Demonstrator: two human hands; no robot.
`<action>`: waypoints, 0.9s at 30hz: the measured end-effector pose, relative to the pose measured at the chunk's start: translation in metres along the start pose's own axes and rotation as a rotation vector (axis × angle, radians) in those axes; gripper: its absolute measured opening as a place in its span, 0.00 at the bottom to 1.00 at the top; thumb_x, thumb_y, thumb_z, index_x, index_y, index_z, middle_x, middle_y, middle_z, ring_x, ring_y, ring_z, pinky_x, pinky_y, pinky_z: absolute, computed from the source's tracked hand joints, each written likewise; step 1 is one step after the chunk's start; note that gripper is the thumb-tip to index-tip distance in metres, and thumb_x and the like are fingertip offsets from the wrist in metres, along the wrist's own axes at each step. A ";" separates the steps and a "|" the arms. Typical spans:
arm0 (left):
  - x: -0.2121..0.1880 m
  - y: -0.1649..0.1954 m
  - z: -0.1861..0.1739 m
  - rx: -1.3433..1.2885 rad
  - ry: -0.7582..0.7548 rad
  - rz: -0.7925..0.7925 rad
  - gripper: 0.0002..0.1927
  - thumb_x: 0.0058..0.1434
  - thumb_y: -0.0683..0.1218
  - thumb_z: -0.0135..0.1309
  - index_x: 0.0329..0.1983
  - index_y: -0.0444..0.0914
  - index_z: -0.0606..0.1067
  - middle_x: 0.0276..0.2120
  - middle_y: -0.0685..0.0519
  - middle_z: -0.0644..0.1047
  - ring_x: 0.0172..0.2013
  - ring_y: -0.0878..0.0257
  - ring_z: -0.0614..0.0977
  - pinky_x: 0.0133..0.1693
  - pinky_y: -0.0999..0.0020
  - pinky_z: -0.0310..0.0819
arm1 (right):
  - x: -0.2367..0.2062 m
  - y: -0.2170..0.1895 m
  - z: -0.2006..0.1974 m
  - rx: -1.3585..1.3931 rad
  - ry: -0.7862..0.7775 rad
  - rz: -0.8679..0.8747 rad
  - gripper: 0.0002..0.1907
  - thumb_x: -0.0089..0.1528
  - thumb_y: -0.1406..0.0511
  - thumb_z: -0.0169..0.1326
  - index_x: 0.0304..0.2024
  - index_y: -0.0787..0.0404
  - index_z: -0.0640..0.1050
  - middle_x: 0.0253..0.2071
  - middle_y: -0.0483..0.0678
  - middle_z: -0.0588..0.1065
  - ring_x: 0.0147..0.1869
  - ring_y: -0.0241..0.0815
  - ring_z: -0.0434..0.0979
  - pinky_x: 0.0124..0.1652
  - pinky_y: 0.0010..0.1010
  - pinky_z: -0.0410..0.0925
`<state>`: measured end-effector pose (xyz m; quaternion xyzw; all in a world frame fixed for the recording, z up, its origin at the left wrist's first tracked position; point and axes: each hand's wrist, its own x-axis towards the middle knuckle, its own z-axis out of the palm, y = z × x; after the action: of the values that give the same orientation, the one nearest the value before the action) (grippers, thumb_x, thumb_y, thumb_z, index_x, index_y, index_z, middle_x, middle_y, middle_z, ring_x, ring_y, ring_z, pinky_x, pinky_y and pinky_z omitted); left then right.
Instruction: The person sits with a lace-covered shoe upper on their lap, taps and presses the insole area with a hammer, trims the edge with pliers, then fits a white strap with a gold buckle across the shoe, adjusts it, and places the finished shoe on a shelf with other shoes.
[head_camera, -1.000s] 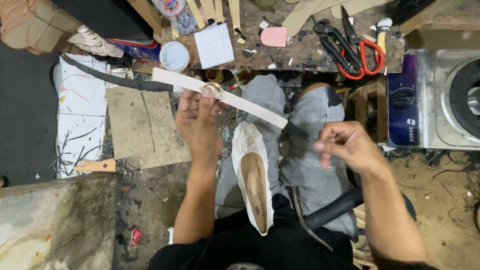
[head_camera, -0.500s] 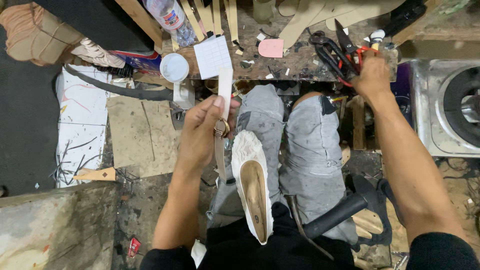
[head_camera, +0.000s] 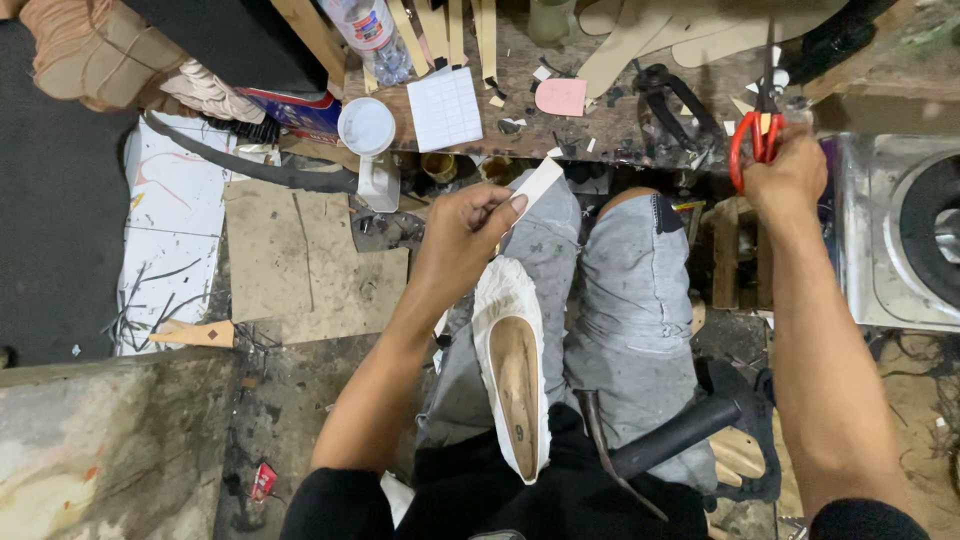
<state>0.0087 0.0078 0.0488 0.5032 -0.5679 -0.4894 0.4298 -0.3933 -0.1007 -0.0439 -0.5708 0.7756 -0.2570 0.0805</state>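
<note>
My left hand (head_camera: 462, 238) pinches a pale strip (head_camera: 536, 186) of material above my left knee, its end poking up past my fingers. A white shoe upper on a wooden last (head_camera: 512, 362) lies sole-up on my lap just below that hand. My right hand (head_camera: 787, 178) is stretched to the far right of the low workbench (head_camera: 610, 140) and grips red-handled scissors (head_camera: 757, 128), blades pointing away from me. A dark-handled hammer (head_camera: 668, 442) rests across my right thigh.
The bench holds a white gridded card (head_camera: 445, 106), a pink oval piece (head_camera: 560, 96), black pliers (head_camera: 672, 98), a round white lid (head_camera: 367, 127), a plastic bottle (head_camera: 368, 30) and scraps. Cardboard sheets (head_camera: 300, 262) lie on the floor at left. A metal machine (head_camera: 900, 230) stands at right.
My right hand went from my lap out to the bench and closed on the red scissors. My left hand turned the strip from crosswise to pointing away and lowered it.
</note>
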 end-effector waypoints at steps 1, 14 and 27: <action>0.004 -0.003 0.003 -0.009 -0.016 -0.009 0.10 0.68 0.45 0.57 0.39 0.32 0.80 0.20 0.63 0.70 0.22 0.78 0.65 0.23 0.76 0.56 | -0.001 0.001 0.005 0.040 -0.017 -0.021 0.21 0.53 0.68 0.69 0.46 0.66 0.77 0.42 0.59 0.80 0.47 0.55 0.80 0.46 0.45 0.70; 0.010 -0.008 0.021 -0.136 -0.055 -0.065 0.11 0.68 0.46 0.57 0.41 0.32 0.80 0.21 0.64 0.71 0.21 0.78 0.65 0.22 0.77 0.55 | -0.090 -0.075 -0.054 1.412 -0.633 0.045 0.10 0.65 0.72 0.59 0.41 0.60 0.70 0.27 0.44 0.66 0.27 0.35 0.67 0.24 0.26 0.63; -0.016 0.031 0.033 -0.180 -0.065 0.078 0.07 0.68 0.42 0.58 0.38 0.32 0.80 0.24 0.64 0.71 0.25 0.79 0.65 0.25 0.78 0.54 | -0.188 -0.140 -0.067 0.922 -0.798 -0.241 0.18 0.60 0.62 0.53 0.49 0.67 0.71 0.42 0.51 0.72 0.45 0.42 0.76 0.49 0.34 0.74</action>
<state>-0.0267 0.0282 0.0747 0.4240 -0.5544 -0.5375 0.4733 -0.2402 0.0644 0.0507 -0.6130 0.4249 -0.3396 0.5730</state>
